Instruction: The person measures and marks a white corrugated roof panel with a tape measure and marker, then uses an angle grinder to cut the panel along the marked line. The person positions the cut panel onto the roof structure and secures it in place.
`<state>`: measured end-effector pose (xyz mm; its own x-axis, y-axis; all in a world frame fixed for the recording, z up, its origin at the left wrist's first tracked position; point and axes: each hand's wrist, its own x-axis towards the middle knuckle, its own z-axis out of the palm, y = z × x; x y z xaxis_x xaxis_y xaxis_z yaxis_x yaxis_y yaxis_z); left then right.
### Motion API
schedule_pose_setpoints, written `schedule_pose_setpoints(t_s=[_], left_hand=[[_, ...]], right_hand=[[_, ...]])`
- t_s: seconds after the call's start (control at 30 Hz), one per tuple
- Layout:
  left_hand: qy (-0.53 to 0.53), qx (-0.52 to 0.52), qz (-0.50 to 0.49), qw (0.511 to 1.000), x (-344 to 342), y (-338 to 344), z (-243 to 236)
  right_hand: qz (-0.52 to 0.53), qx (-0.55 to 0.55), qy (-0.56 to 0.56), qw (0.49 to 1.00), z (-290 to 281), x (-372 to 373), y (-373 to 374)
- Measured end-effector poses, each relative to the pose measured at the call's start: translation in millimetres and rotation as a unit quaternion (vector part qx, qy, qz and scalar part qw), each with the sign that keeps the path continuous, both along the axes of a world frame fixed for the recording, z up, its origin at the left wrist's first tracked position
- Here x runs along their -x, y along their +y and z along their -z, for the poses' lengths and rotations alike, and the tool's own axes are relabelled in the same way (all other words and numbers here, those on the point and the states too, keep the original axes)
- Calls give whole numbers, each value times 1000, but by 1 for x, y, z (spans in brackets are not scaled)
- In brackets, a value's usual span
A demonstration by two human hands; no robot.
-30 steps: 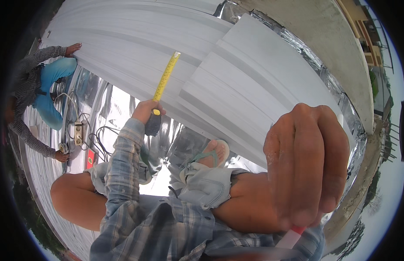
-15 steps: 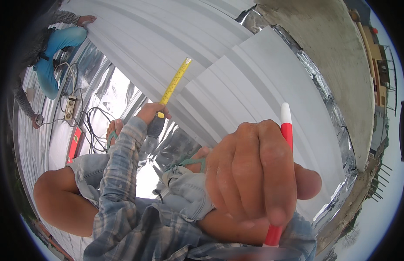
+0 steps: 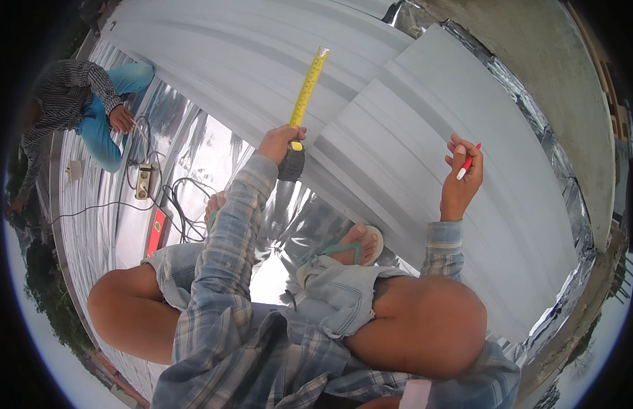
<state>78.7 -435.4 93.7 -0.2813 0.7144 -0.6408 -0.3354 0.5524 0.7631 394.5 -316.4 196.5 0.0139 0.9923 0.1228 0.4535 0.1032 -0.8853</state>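
My left hand [image 3: 278, 144] is closed around a tape measure [image 3: 291, 163] with a dark case. Its yellow blade [image 3: 307, 91] sticks out away from me over the ribbed metal sheets [image 3: 357, 129]. To the right, above a pale sheet, my right hand [image 3: 464, 178] has its fingers curled round a red marker [image 3: 469, 163] with a white end pointing back toward me. Both forearms wear plaid sleeves.
A co-worker [image 3: 78, 102] in blue trousers crouches at the far left. Near that person lie a power strip [image 3: 144, 183], black cables [image 3: 183, 204] and a red spirit level [image 3: 156, 230]. Shiny foil [image 3: 296, 211] shows beneath my feet; a concrete wall [image 3: 535, 75] runs along the right.
My right hand has moved from close to the camera out over the sheet, still holding the marker. My left hand and the tape appear farther right and up. The co-worker's near hand has drawn back.
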Motion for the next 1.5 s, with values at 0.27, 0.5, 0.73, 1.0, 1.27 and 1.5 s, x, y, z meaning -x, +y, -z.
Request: schedule_pose_setpoints(t_s=[0.27, 0.5, 0.73, 1.0, 1.27, 1.5], left_hand=[[65, 62, 145, 985, 8, 75, 3], [1, 68, 161, 985, 42, 36, -50], [69, 58, 341, 936, 56, -21, 22], [-149, 149, 232, 949, 29, -29, 30], [-171, 159, 213, 949, 24, -32, 35], [-168, 151, 218, 949, 24, -30, 27]], right_hand=[[151, 2, -53, 987, 11, -105, -34], [-96, -36, -85, 991, -4, -45, -7], [-336, -94, -82, 934, 6, 70, 64], [-578, -107, -284, 758, 88, 154, 81], [-617, 31, -240, 749, 107, 167, 101], [-607, -4, -191, 771, 115, 162, 96]])
